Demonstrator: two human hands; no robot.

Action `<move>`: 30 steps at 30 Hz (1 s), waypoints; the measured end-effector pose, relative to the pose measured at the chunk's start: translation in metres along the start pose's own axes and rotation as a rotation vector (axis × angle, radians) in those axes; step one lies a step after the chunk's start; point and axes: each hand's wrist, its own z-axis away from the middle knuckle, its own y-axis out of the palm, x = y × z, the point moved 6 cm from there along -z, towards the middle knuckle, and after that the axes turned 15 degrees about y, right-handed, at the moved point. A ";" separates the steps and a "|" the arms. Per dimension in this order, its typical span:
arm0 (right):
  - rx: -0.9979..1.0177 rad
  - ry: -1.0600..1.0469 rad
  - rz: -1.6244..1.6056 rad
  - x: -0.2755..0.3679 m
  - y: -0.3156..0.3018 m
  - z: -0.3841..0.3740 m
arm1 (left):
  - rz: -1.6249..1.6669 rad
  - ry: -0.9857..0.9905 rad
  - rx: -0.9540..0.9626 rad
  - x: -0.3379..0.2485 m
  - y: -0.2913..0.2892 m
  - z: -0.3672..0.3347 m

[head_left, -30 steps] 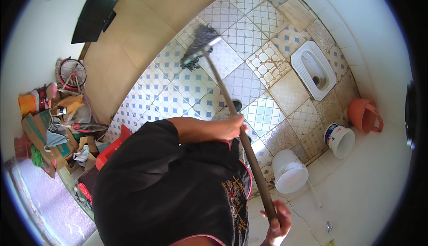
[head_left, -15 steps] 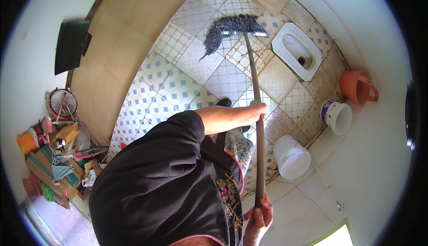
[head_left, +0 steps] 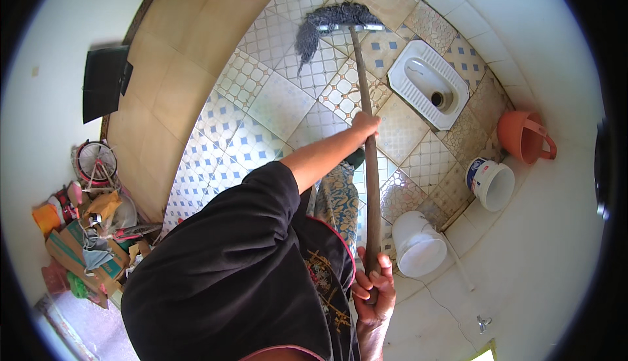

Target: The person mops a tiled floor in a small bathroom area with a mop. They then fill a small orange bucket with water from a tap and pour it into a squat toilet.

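Observation:
My left arm reaches out over the floor, and my left hand (head_left: 365,124) is closed round the middle of a mop's wooden handle (head_left: 372,191). Lower down, my right hand (head_left: 377,287) holds the near end of the same handle, with its fingers curled about it. At the far end, the grey string mop head (head_left: 340,15) lies on the patterned tile floor, its strands trailing to the left. A pale clamp bar joins it to the handle. The mop head is to the left of and beyond the white squat toilet (head_left: 428,85).
Along the right wall stand an orange-red pail (head_left: 523,137), a small white tub (head_left: 492,184) and a larger white bucket (head_left: 418,244). A tap (head_left: 483,324) is on the wall. At left are a small bicycle (head_left: 96,162), piled cardboard (head_left: 88,256) and a black screen (head_left: 104,83).
The mop has been pushed farther away across the tiles, slightly to the left. Both my hands have moved forward with the handle. The view has shifted a little.

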 end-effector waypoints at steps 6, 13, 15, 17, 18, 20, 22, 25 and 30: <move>0.070 0.054 0.018 0.043 0.054 -0.018 | -0.006 0.023 -0.056 -0.034 0.005 -0.055; 0.071 0.013 -0.014 0.069 0.111 -0.051 | -0.027 -0.022 -0.073 -0.086 0.008 -0.113; 0.056 -0.010 -0.040 0.075 0.130 -0.070 | -0.026 -0.018 -0.057 -0.101 0.004 -0.138; 0.061 -0.012 -0.069 0.077 0.153 -0.097 | -0.058 0.019 -0.046 -0.119 -0.005 -0.175; 0.067 -0.007 -0.089 0.078 0.165 -0.110 | -0.083 0.058 -0.044 -0.129 -0.012 -0.192; 0.071 -0.021 -0.122 0.077 0.192 -0.138 | -0.116 0.085 0.003 -0.165 -0.021 -0.216; 0.088 0.009 -0.128 0.070 0.229 -0.174 | -0.157 0.147 0.055 -0.184 -0.043 -0.266; 0.174 0.012 -0.133 0.057 0.276 -0.224 | -0.384 0.150 0.042 -0.231 -0.077 -0.313; 0.196 0.004 -0.230 0.025 0.281 -0.245 | -0.256 0.166 0.093 -0.227 -0.101 -0.319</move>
